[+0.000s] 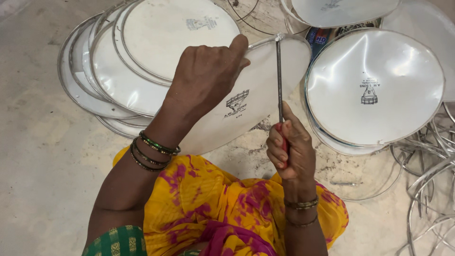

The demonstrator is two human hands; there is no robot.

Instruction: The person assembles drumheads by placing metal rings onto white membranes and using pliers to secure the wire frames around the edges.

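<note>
My left hand grips a round white drumhead with a metal rim, holding it tilted above my lap. My right hand is closed on the red handle of a screwdriver. Its long metal shaft points up, and the tip meets the drumhead's metal rim at the top edge. Bangles circle both wrists, and yellow and pink cloth covers my knees below.
A stack of white drumheads lies on the floor at the left. Another pile of drumheads sits at the right, with more at the top. Loose metal hoops are heaped at the far right. The floor is pale stone.
</note>
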